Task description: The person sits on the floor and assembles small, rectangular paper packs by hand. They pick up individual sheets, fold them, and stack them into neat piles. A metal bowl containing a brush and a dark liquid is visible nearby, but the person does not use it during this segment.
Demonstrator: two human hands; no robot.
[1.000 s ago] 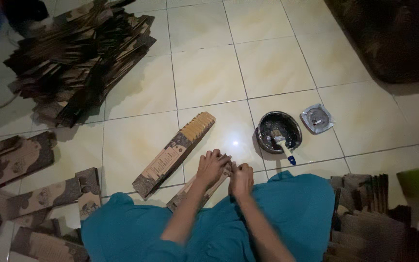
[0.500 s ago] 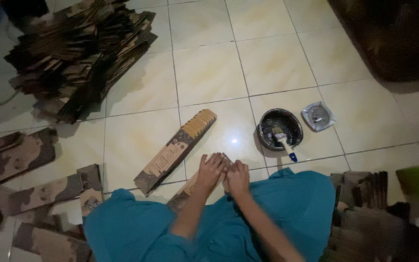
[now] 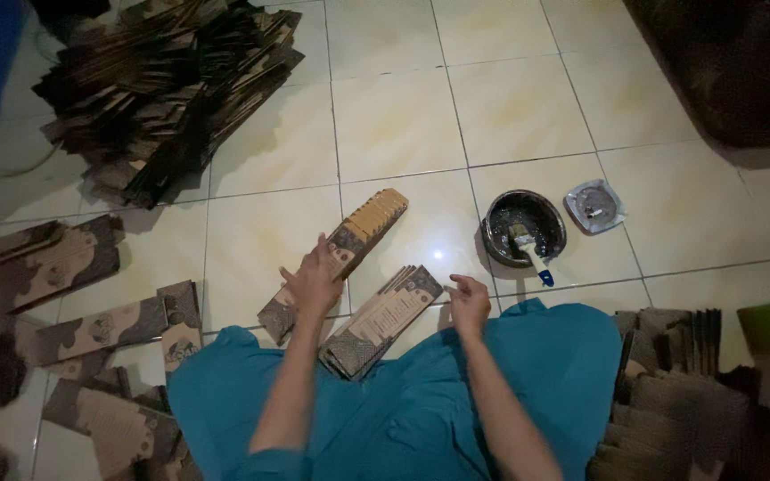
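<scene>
Head view, looking down at tiled floor [image 3: 385, 116]; person seated, teal cloth over the lap.

Left hand [image 3: 312, 283]: fingers spread, not closed, lying on the long fanned row of flat packets [image 3: 336, 254]. Row's long axis runs diagonally, near end by the left knee, far end up and to the right. Hand sits on the lower half of it.

Right hand [image 3: 469, 301]: fingers loosely curled, holding nothing, hovering apart from everything.

Small packet stack [image 3: 383, 319]: lies between the two hands, parallel to the long row, near end touching the teal cloth. It lies just left of the right hand and below-right of the left hand; right hand is the nearer.

Bowl [image 3: 523, 226] with brush [image 3: 529, 253] resting in it, handle pointing toward the person, up and right of the right hand. Small tray [image 3: 593, 207] just beside the bowl.

Big heap of packets [image 3: 171, 85] far left. More packets scattered lower left [image 3: 64, 267]; dark upright stack [image 3: 679, 383] at lower right.
</scene>
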